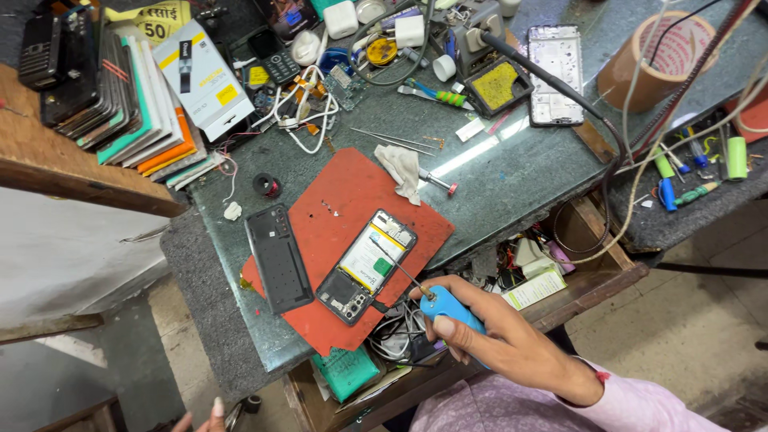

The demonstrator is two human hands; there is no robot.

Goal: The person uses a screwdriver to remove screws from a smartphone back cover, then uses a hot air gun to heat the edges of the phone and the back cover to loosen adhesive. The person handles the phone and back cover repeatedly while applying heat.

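Fingers [445, 326] of right hand [512, 344] clamped on blue screwdriver [448, 308] | tip in opened phone [366, 266] | left fingers: cannot tell

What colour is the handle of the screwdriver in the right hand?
Light blue: the screwdriver handle, gripped by the right hand, shows best in the head view.

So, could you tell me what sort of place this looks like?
Most likely a phone repair bench: an opened phone lies on a red mat, the right hand holds a blue screwdriver to it, and a soldering iron stand sits behind.
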